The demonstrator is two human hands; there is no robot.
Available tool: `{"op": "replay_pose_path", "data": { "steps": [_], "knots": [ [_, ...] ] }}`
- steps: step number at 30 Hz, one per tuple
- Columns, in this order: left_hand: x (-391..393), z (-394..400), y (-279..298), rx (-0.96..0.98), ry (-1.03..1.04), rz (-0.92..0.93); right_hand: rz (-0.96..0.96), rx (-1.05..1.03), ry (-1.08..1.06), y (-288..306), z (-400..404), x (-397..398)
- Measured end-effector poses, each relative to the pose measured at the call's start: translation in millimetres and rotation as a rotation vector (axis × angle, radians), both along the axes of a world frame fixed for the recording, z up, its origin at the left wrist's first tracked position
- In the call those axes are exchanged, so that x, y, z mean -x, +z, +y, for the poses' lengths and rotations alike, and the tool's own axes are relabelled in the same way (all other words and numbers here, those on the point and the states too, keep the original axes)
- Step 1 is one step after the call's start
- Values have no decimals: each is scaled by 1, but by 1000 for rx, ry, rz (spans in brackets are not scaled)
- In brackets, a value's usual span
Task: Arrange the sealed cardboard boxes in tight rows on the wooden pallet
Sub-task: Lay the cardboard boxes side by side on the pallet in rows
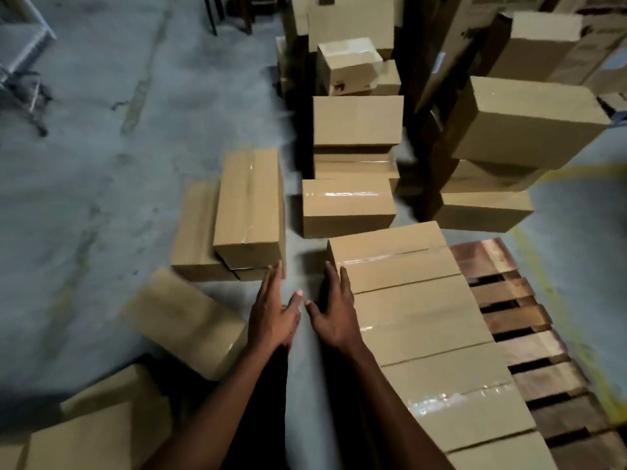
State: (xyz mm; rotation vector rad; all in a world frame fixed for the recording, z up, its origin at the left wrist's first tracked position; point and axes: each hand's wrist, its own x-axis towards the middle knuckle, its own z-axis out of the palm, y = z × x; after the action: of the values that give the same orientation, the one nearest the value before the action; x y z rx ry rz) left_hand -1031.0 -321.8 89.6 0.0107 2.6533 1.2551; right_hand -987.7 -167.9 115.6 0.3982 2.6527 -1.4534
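A row of sealed cardboard boxes (420,320) runs along the left edge of the wooden pallet (519,320), side by side and touching. My right hand (334,312) lies with straight fingers against the left end of the farthest box in that row. My left hand (273,312) hovers open just left of it, over the floor, holding nothing. A taped box (249,208) lies on top of another box (195,232) on the floor ahead of my left hand. One more taped box (347,206) sits on the floor beyond the pallet.
Loose boxes lie on the concrete floor at lower left (185,320). Stacks of boxes (358,123) rise behind, and a tilted stack (529,122) stands at the right. The pallet's right slats are bare. A yellow floor line (556,313) runs beside it.
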Motion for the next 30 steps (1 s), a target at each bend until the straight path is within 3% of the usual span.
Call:
{"op": "replay_pose_path", "data": {
  "steps": [8, 15, 21, 30],
  "knots": [
    [277, -35, -148, 91, 124, -65, -147, 35, 98, -132, -45, 283],
    [461, -82, -272, 407, 83, -62, -337, 19, 104, -254, -79, 477],
    [533, -112, -320, 598, 177, -234, -473, 28, 76, -316, -81, 552],
    [559, -101, -327, 538, 337, -336, -581, 241, -191, -335, -92, 581]
  ]
}}
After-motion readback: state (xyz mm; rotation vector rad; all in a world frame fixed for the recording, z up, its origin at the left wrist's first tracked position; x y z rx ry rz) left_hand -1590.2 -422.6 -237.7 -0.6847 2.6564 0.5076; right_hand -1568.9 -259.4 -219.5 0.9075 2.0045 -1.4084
